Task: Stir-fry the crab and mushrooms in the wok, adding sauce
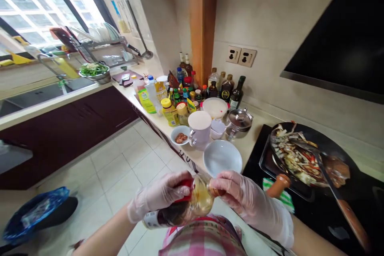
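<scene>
Both my hands wear thin clear gloves and hold a glass bottle (192, 204) of pale yellow liquid, tipped on its side in front of my chest. My left hand (159, 195) is wrapped round the bottle's body, over its red label. My right hand (246, 200) is closed on the bottle's neck end, where the cap is hidden by my fingers. Just beyond the bottle an empty white bowl (222, 157) sits at the counter's front edge. To the right, a black wok (312, 156) of mixed stir-fry stands on the dark hob with a spatula (333, 192) resting in it.
The counter holds a white lidded mug (199, 130), a small bowl of brown bits (181, 136), a steel lidded pot (239, 122) and several sauce bottles and jars (198, 88). A sink (39, 94) and a bowl of greens (94, 71) lie far left. A blue-lined bin (33, 214) stands on the tiled floor.
</scene>
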`<state>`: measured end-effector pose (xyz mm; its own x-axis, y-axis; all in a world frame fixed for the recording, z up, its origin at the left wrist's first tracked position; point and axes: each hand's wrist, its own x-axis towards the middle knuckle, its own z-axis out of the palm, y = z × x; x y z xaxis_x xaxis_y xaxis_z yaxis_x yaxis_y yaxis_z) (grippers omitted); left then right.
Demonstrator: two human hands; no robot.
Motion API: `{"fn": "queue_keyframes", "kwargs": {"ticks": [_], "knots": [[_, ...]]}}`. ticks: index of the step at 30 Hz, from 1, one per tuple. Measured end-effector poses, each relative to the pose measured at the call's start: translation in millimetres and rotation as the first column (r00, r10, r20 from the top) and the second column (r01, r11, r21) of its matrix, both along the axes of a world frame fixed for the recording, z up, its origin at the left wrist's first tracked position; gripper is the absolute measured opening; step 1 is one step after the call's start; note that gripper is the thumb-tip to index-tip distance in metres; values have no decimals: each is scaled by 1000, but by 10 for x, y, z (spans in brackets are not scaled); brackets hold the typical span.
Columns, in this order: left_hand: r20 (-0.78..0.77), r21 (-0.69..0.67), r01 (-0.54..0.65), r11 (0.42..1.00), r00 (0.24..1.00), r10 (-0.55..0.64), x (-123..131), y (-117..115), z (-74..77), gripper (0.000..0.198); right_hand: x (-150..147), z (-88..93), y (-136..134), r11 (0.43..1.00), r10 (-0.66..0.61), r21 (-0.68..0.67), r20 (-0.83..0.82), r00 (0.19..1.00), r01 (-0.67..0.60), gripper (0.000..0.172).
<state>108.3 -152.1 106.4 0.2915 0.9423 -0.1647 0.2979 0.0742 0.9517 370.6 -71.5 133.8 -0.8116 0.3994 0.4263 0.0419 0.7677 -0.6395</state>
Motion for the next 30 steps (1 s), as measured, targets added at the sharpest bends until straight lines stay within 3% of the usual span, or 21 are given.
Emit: {"fn": "queue_keyframes", "kwargs": {"ticks": [5,11,14,20,25,30], "knots": [[18,-1,71,997,997,-71,-679,82,37,51,-641,88,73,990,67,113,111,992,-79,26],[68,88,-6,996,998,0,-1188,133,-189,49,-1171,-162,96,999,-18,-29,131,991,22,36],[157,57,-88,995,985,78,-1330,145,-334,48,-1376,-167,196,997,-40,-64,181,983,52,34],[432,-217,-131,967,876,215,-1507,223,-474,47,-1716,155,506,989,150,-18,216,965,-149,28],[529,-266,-62,962,825,199,-1585,332,-509,49,-1829,223,620,968,217,60,283,934,-243,24],[541,-291,-25,956,820,186,-1630,431,-519,54,-1887,226,682,938,300,82,291,908,-337,23]]}}
